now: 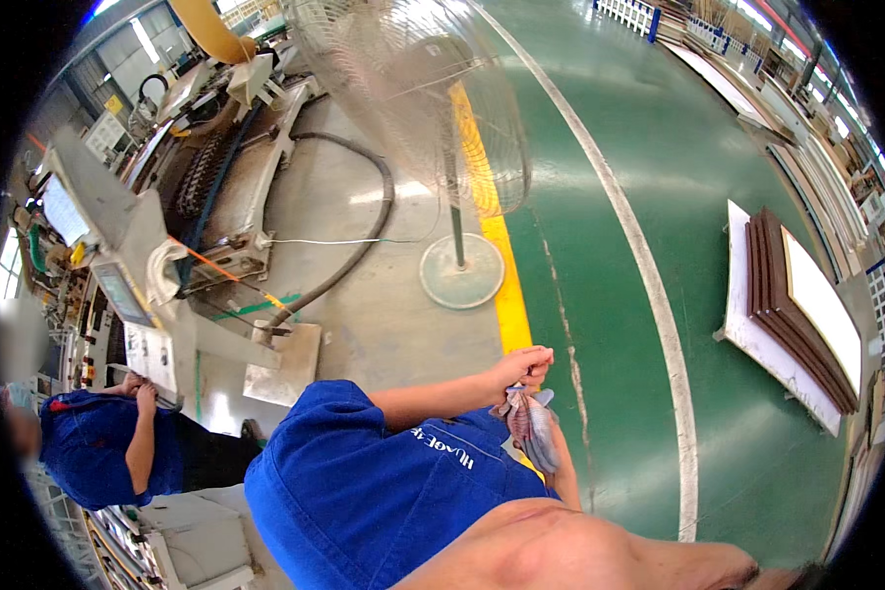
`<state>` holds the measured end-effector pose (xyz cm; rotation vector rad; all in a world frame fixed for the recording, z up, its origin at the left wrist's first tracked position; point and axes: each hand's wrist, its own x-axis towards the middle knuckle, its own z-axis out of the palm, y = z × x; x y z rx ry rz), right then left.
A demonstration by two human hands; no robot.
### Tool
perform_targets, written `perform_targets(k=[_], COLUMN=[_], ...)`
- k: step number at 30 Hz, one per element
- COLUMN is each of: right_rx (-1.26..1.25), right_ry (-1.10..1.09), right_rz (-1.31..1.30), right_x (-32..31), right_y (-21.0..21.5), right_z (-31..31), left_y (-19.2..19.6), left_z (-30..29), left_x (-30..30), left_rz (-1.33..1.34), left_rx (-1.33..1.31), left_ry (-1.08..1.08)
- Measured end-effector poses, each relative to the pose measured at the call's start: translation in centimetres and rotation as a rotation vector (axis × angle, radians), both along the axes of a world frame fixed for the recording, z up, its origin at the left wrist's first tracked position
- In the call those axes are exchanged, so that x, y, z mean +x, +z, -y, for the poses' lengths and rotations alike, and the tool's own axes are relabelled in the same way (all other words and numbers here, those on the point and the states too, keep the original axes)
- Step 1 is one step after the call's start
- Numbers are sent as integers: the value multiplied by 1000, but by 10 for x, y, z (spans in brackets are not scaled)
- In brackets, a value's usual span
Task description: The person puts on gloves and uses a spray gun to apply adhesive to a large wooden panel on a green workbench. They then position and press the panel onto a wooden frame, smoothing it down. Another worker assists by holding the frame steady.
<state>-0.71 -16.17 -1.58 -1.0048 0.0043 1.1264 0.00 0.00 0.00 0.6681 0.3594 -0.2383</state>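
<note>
My bare left hand [525,370] is closed, with its fingers gripping the upper end of a work glove [517,408]. The glove is greyish with pinkish patches and looks crumpled. Just below, my right hand [541,442] is largely covered by the glove cloth, its bare wrist and forearm showing under it. How its fingers lie is hidden. Both hands meet in front of my blue work shirt, above the yellow floor line.
A caged fan [423,108] on a round-based stand [462,270] is ahead. To the left, a person in blue [108,447] has both hands at a control panel [128,305] beside a long machine [226,187]. A black hose [387,197] curves over the floor. Stacked boards [792,305] stand right.
</note>
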Motion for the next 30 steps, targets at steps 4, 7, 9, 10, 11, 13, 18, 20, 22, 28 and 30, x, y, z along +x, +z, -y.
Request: perform_targets(k=[4, 7, 9, 10, 11, 13, 18, 20, 22, 28, 30], right_rx=[-251, -187, -189, -114, -40, -21, -94, -133, -74, 86, 114], right_ry=[59, -61, -158, -215, -270, -252, -183, -43, 126, 355, 405], right_rz=[-86, 16, 123, 166, 208, 194, 268, 263, 476, 766, 834], right_x=[136, 230, 283, 305, 327, 374, 478, 524, 588, 771, 830], right_y=[-6, -6, -24, -34, -40, -40, -81, -76, -89, -30, -27], right_z=[4, -23, -26, -37, -46, -60, -109, -134, -151, -252, -303], left_y=[-29, -31, -34, -39, -44, -50, -64, -79, -60, -24, -40], left_z=[9, -15, -28, -35, -43, -53, -103, -119, -133, -164, -207], left_x=[124, 211, 259, 280, 297, 337, 397, 426, 462, 589, 633], left_rz=[-32, -2, -15, -29, -53, -91, -135, -138, -262, -233, -160], left_rx=[-153, -137, -121, -135, -91, -26, -2, 0, 7, -15, 78], left_ry=[120, 215, 265, 325, 374, 469, 293, 281, 307, 509, 673])
